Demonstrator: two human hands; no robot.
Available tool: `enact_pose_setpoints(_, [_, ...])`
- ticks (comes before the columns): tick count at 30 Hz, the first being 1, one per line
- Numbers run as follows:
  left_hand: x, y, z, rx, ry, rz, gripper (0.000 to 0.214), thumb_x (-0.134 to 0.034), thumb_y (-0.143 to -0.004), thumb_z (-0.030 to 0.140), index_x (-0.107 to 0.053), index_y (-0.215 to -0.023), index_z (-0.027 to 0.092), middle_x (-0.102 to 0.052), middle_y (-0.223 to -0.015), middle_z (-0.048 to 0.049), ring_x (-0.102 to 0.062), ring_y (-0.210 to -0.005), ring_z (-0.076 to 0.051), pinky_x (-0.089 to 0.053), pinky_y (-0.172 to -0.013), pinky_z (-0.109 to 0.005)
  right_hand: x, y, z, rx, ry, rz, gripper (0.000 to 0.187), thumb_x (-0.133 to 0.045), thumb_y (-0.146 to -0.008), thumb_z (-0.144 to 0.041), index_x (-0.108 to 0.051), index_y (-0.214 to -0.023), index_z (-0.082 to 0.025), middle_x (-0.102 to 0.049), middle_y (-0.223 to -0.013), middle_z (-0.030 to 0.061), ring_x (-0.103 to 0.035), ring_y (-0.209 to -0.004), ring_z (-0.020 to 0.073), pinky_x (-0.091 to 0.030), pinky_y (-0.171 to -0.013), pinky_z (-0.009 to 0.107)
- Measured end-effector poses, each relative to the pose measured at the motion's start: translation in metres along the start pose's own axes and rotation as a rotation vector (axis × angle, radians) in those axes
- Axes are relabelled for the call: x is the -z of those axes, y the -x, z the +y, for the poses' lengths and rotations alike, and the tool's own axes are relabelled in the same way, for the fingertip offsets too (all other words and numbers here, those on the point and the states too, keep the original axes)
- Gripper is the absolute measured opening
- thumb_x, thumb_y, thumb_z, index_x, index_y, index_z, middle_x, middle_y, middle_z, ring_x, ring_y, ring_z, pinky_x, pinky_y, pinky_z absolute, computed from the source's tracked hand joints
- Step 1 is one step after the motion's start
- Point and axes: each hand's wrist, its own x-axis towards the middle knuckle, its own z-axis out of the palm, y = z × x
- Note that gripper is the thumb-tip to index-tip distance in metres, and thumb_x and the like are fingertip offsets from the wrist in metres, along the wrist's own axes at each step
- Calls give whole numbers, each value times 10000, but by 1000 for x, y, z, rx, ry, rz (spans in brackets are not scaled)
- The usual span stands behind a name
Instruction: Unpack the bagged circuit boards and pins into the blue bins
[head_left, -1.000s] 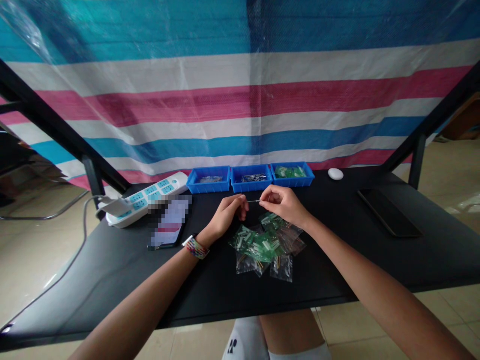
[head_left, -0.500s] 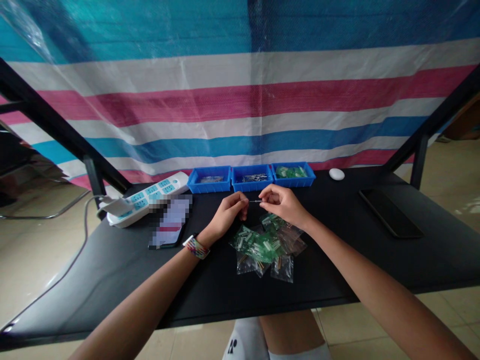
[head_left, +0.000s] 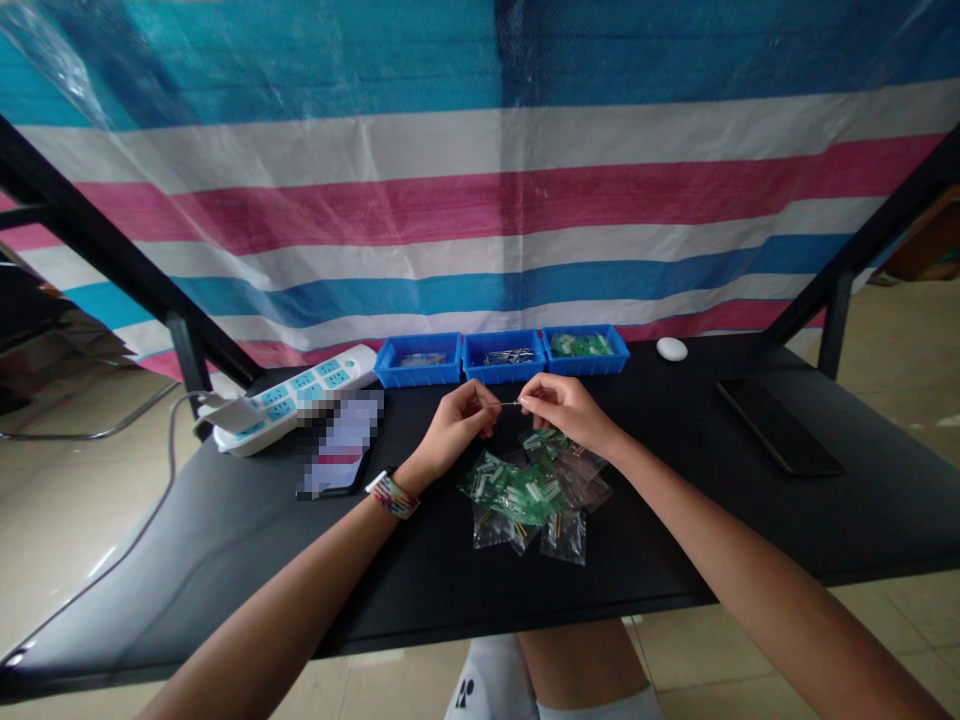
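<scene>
Between my two hands a thin metal pin (head_left: 509, 404) lies level, in front of the middle blue bin. My left hand (head_left: 466, 415) pinches its left end, the wrist wearing a woven multicoloured band. The fingertips of my right hand (head_left: 559, 405) close on the pin's other end. Whether a smaller part sits on the pin there, I cannot make out. Just below my hands lies a pile of small plastic bags (head_left: 521, 490), some green with pale pieces, some transparent with brass-coloured pieces. Behind stand a left blue bin (head_left: 418, 378), a middle blue bin (head_left: 502, 373) with metal pins and a right blue bin (head_left: 589, 365) with green bags.
A white power strip (head_left: 352, 365) with a plugged-in adapter lies at the left, a lit phone (head_left: 346, 450) beside it. To the right are a white oval object (head_left: 672, 349) and a dark phone (head_left: 780, 427). A striped plastic sheet (head_left: 480, 200) hangs behind the black table (head_left: 420, 580).
My right hand has shifted slightly left and its fingertips now meet the pin closer to my left hand. The bags and bins stay in place.
</scene>
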Motion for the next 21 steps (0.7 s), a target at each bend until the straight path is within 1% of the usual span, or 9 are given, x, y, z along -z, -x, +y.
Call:
enact_pose_setpoints(2, [0, 0, 0, 1, -4, 1, 247, -744, -850, 344, -564, -826, 175, -596, -674, 28, -549, -554, -98, -430, -549, -229, 1, -1, 1, 1, -15, 17, 235, -739, -847, -411, -667, -877, -189, -683, -801, 13, -613, -592, 124, -497, -552, 252])
enact_pose_setpoints(5, [0, 0, 0, 7, -20, 2, 254, -743, -853, 353, -568, -833, 171, -592, -676, 29, -552, -555, -95, -432, -550, -227, 1, -1, 2, 5, -38, 33, 220, -780, -789, -367, -664, -843, -188, -666, -756, 2, -624, -598, 131, -502, -557, 254])
enact_pose_setpoints(8, [0, 0, -2, 16, 0, 3, 248, -743, -854, 339, -562, -902, 175, -580, -665, 46, -555, -539, -93, -422, -539, -219, 1, -1, 1, 23, -44, 78, 212, -800, -746, -330, -657, -803, -185, -658, -714, -4, -628, -580, 132, -494, -548, 251])
enact_pose_setpoints(10, [0, -1, -4, 21, 43, 9, 258, -736, -846, 312, -539, -955, 187, -572, -657, 63, -554, -522, -93, -422, -529, -217, 3, -4, 2, 51, -37, 178, 212, -796, -748, -339, -656, -794, -185, -647, -668, -11, -619, -550, 131, -482, -531, 246])
enact_pose_setpoints(14, [-1, -2, -6, 26, 93, 4, 247, -711, -834, 276, -513, -957, 196, -559, -650, 75, -543, -501, -88, -429, -518, -216, 9, -19, 5, 136, 76, 501, 208, -753, -810, -380, -704, -858, -183, -610, -569, -26, -597, -486, 134, -430, -490, 237])
enact_pose_setpoints(15, [-1, -2, -6, 29, 92, 0, 238, -706, -834, 274, -516, -953, 194, -558, -649, 74, -543, -500, -88, -431, -517, -217, 11, -23, 6, 147, 129, 529, 210, -738, -823, -381, -723, -879, -180, -622, -572, -20, -597, -473, 135, -419, -482, 238])
enact_pose_setpoints(16, [-1, -2, -6, 32, 89, -4, 230, -701, -835, 272, -519, -951, 193, -559, -649, 73, -543, -500, -88, -433, -517, -218, 12, -26, 7, 150, 186, 521, 212, -720, -835, -378, -743, -897, -176, -642, -585, -9, -598, -461, 135, -413, -476, 240])
enact_pose_setpoints(19, [-1, -2, -5, 31, 85, -3, 214, -694, -830, 262, -527, -943, 189, -562, -648, 70, -547, -501, -88, -432, -518, -218, 17, -30, 11, 131, 307, 435, 225, -648, -861, -344, -778, -928, -172, -697, -648, 19, -594, -434, 132, -407, -463, 244])
enact_pose_setpoints(21, [-1, -2, -4, 28, 82, -3, 206, -692, -827, 256, -533, -937, 186, -568, -651, 66, -549, -506, -88, -430, -521, -216, 23, -26, 13, 130, 336, 460, 231, -613, -867, -314, -779, -943, -171, -693, -641, 15, -590, -436, 132, -415, -475, 246])
